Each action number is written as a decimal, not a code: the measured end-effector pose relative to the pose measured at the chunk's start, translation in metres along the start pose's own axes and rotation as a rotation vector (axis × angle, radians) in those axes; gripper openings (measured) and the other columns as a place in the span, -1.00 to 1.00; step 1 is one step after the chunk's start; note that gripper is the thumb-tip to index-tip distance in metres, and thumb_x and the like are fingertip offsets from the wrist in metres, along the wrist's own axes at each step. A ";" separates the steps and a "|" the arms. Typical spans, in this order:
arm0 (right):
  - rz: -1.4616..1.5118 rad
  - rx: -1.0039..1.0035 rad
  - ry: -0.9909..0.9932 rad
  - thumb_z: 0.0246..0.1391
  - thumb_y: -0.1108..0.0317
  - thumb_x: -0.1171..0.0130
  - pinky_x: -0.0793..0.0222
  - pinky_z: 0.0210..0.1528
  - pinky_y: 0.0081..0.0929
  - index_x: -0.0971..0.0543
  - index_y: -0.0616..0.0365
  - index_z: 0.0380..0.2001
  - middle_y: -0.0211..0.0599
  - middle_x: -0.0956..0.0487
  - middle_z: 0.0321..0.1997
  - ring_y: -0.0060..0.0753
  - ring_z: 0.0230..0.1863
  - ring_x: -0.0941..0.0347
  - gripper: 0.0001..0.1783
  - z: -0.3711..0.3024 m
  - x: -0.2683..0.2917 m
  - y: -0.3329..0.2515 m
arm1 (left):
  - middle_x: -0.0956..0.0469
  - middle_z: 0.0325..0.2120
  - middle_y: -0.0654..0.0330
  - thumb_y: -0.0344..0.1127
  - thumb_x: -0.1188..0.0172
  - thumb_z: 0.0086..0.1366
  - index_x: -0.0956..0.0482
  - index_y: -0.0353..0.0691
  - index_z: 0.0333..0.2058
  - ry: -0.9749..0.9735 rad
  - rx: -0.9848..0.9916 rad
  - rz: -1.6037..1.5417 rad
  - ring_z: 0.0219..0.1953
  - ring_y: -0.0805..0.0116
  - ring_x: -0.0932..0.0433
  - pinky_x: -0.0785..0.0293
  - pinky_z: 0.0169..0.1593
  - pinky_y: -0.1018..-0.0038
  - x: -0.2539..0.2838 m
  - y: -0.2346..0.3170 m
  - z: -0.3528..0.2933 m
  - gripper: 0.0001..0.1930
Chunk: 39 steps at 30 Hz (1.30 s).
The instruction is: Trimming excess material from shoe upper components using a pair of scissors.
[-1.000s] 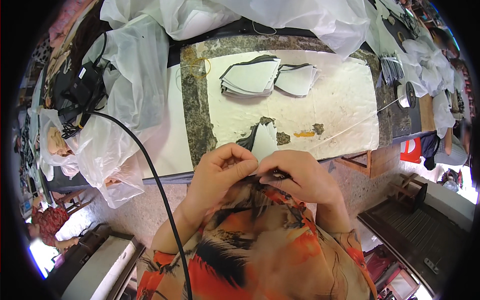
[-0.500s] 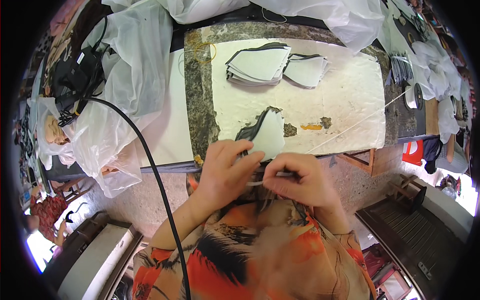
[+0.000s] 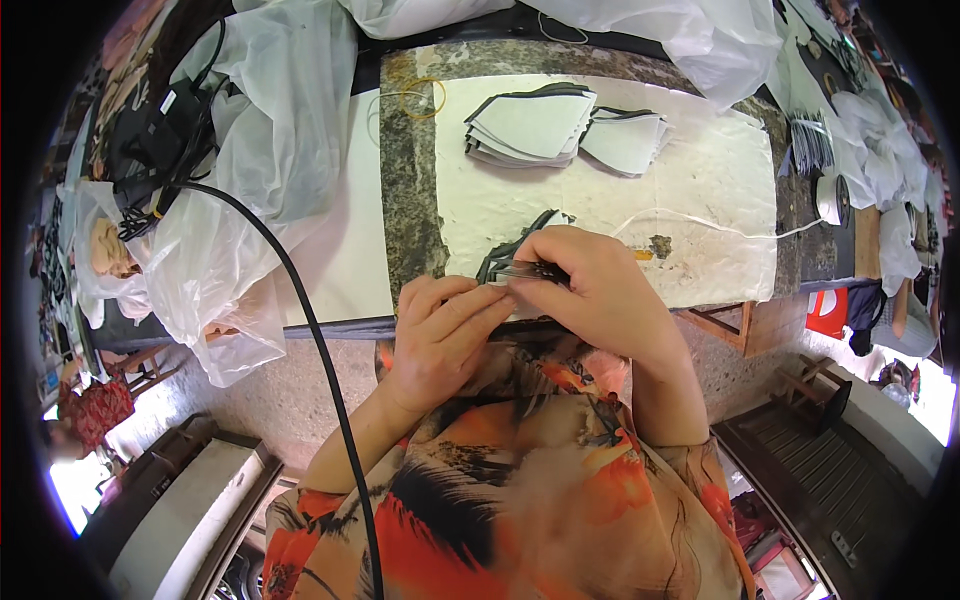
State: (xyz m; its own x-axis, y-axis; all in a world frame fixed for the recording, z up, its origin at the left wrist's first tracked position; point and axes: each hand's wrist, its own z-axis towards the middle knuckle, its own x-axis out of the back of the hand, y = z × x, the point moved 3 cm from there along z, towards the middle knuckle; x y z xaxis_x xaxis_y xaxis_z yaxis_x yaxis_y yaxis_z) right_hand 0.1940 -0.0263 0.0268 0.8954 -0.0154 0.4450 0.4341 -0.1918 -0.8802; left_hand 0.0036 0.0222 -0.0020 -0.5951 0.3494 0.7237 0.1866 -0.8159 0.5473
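My left hand (image 3: 448, 325) is closed on the near end of a black-and-white cut piece (image 3: 512, 248) at the front edge of the worktable. Its white face is mostly hidden by my right hand. In the fingers of my right hand (image 3: 595, 285) is a small flat metal tool (image 3: 535, 271), dark toward the palm; its exact kind is unclear. Its tip points at the left fingertips. A narrow white tape (image 3: 690, 213) lies slack across the table from a spool (image 3: 832, 200) at the right and disappears behind my right hand.
Two stacks of similar pieces, a larger one (image 3: 530, 125) and a smaller one (image 3: 625, 142), lie on the pale sheet (image 3: 720, 165). Plastic bags (image 3: 275, 130) crowd the left. A black cable (image 3: 300, 300) hangs past my left arm. A yellow rubber band (image 3: 424, 98) lies farther back.
My right hand has moved up and left over the piece and now shows a metal tool. The tape, taut before, now lies slack. The view has shifted slightly.
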 end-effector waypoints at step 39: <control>-0.189 -0.081 -0.049 0.07 0.18 -0.24 -0.41 -0.33 -0.21 -0.61 0.23 -0.30 -0.06 -0.59 -0.45 0.06 -0.42 -0.52 -0.70 0.021 0.013 0.001 | -0.63 0.00 0.25 -0.39 -0.36 0.03 -0.71 -0.08 -0.22 -0.060 0.035 0.066 -0.01 0.12 -0.49 -0.33 0.08 0.16 0.001 0.001 0.005 -0.73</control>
State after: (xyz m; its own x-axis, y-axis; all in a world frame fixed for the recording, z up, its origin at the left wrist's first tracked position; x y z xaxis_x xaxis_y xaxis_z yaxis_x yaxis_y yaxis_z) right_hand 0.2081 -0.0058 0.0286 0.8035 0.0757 0.5904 0.5871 -0.2649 -0.7650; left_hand 0.0070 0.0235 0.0012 -0.5330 0.3236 0.7818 0.2514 -0.8217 0.5115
